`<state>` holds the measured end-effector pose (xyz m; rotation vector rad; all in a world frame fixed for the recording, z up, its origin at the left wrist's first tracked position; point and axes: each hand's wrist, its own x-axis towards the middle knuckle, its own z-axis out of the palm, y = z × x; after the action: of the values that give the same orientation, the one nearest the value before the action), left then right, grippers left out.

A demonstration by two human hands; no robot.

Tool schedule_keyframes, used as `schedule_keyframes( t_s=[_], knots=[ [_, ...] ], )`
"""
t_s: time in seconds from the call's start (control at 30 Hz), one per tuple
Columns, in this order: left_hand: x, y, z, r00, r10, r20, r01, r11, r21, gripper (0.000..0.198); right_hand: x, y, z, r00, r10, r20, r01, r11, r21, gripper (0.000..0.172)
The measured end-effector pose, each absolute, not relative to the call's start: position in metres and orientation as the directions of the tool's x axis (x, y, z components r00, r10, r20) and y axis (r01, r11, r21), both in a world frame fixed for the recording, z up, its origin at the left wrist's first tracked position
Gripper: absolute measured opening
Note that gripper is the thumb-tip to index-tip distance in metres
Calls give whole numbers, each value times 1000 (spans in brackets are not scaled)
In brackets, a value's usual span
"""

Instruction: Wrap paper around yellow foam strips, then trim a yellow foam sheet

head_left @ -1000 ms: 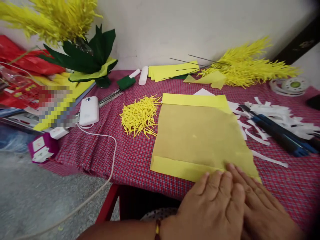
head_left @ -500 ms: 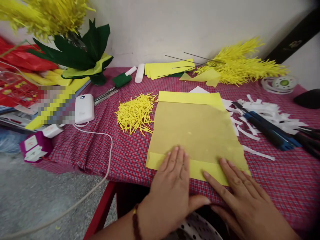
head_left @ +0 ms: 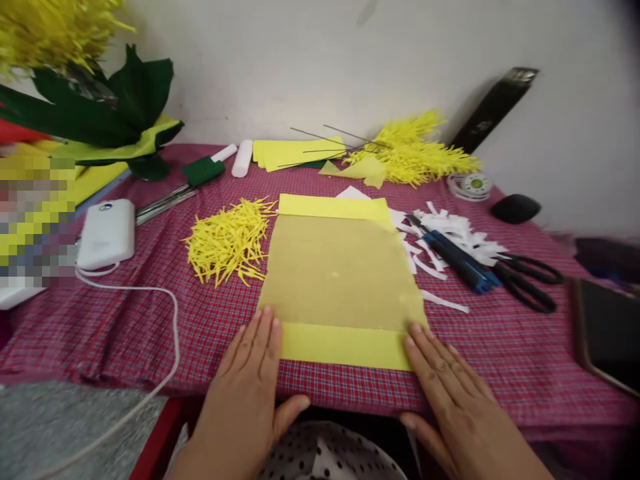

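A tan sheet (head_left: 335, 273) lies flat on the checked cloth, with a yellow strip (head_left: 333, 207) along its far edge and another yellow strip (head_left: 345, 345) along its near edge. My left hand (head_left: 250, 380) rests flat on the sheet's near left corner, fingers stretched out and thumb apart. On the near right corner lies my right hand (head_left: 450, 393), palm down, its fingers extended and holding nothing. Left of the sheet is a pile of thin yellow twisted strips (head_left: 227, 241).
Right of the sheet are white paper scraps (head_left: 465, 237), a blue-and-black tool (head_left: 457, 259), black-handled scissors (head_left: 530, 280) and a dark phone-like device (head_left: 610, 333). A white power bank (head_left: 107, 233) with a cable sits left. Yellow fringed stems (head_left: 415, 153) lie behind.
My left hand has slid left to the near left corner, and my right hand has come to the near right corner. The view has turned right, showing the scissors fully and the dark device.
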<state>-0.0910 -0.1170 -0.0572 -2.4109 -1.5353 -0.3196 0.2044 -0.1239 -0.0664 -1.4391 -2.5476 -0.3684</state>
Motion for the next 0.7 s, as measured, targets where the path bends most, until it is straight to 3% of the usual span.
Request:
schedule_keyframes(
  t_s=[0.17,0.27,0.33,0.4,0.47,0.7],
  knots=[
    [-105,-113,-58,415,822,391,909,-398,-126,80,227,-130,-62,-494,827,269,867,492,81,71],
    [-107,-112,-57,394,835,385,917,-387,-98,77,245,-118,-43,-459,853,249,871,488,-63,51],
    [-104,-110,-53,375,852,365,923,-379,-64,74,256,-97,-26,-328,897,297,907,387,-168,38],
    [-97,-109,-45,370,858,356,920,-390,-17,70,263,-69,-14,-213,917,337,934,293,-206,36],
    [-85,-106,-34,397,848,351,898,-438,41,62,268,-39,-9,-178,911,372,950,258,-177,38],
    [-24,-79,5,582,786,210,752,-618,230,26,276,19,-18,-248,938,243,968,233,87,36]
  ],
)
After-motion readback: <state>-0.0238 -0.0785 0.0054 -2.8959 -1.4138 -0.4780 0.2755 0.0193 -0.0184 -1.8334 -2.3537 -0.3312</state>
